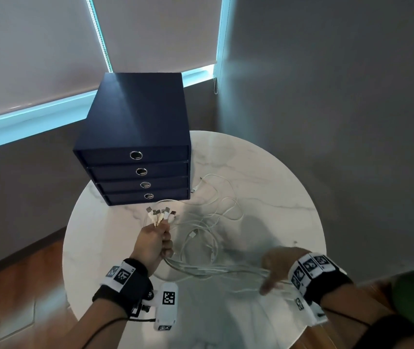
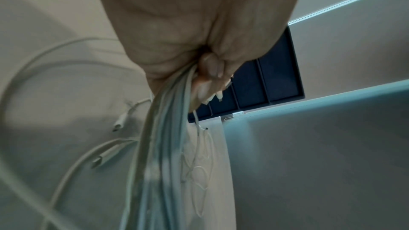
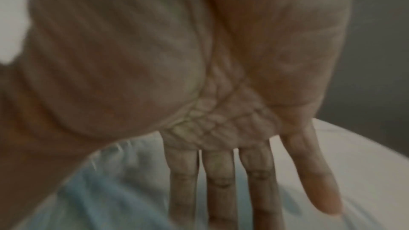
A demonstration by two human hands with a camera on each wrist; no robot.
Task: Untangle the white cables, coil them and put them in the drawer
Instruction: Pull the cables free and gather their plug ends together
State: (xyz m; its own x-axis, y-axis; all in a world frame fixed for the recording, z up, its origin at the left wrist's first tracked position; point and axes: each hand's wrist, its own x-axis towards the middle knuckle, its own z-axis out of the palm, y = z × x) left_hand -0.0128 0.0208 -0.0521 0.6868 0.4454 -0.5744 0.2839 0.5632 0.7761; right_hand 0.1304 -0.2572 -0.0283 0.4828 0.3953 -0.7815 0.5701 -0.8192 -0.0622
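On the round marble desk [image 1: 263,172], the left hand [image 1: 154,241] grips the white cables [image 1: 208,269] near their plugs; strands run rightward to the right hand [image 1: 277,269], fingers [image 3: 219,177] straight.

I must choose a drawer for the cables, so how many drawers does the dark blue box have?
4, stacked on the front of the dark blue cardboard drawer box: ring pulls at top, second, third, bottom. All closed.
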